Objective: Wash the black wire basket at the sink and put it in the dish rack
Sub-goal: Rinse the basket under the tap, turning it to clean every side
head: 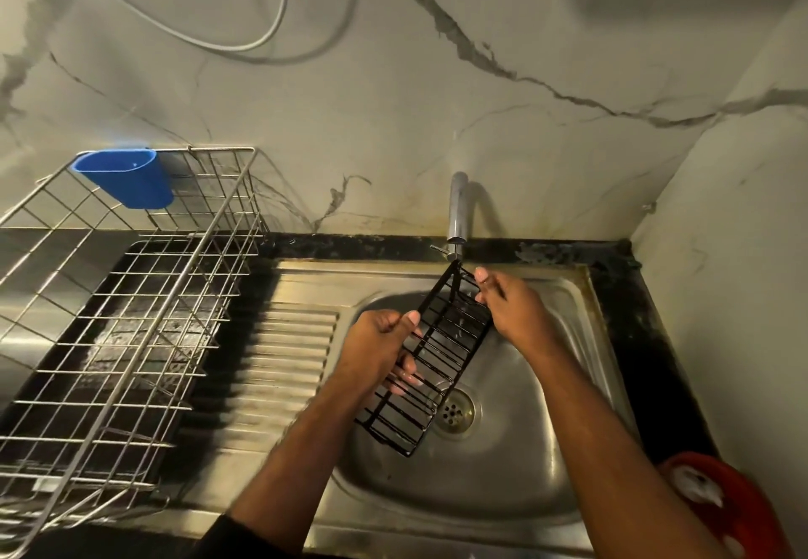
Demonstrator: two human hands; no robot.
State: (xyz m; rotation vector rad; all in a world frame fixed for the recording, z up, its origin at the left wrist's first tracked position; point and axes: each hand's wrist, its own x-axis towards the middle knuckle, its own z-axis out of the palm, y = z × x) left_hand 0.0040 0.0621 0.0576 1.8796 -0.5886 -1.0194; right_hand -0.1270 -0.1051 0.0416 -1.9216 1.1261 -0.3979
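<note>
A long, narrow black wire basket (441, 353) hangs tilted over the steel sink (516, 462), its far end just under the tap (458, 209). My left hand (379, 348) grips its left rim near the middle, thumb on top and fingers underneath. My right hand (509, 305) pinches the right rim near the far end. The silver wire dish rack (131, 296) stands on the left, apart from the basket. I cannot tell whether water runs from the tap.
A blue plastic cup holder (127, 176) hangs on the rack's back corner. The ribbed drainboard (284, 366) lies between rack and basin. The drain (454, 412) shows under the basket. A red and white object (717, 501) sits at the right counter edge.
</note>
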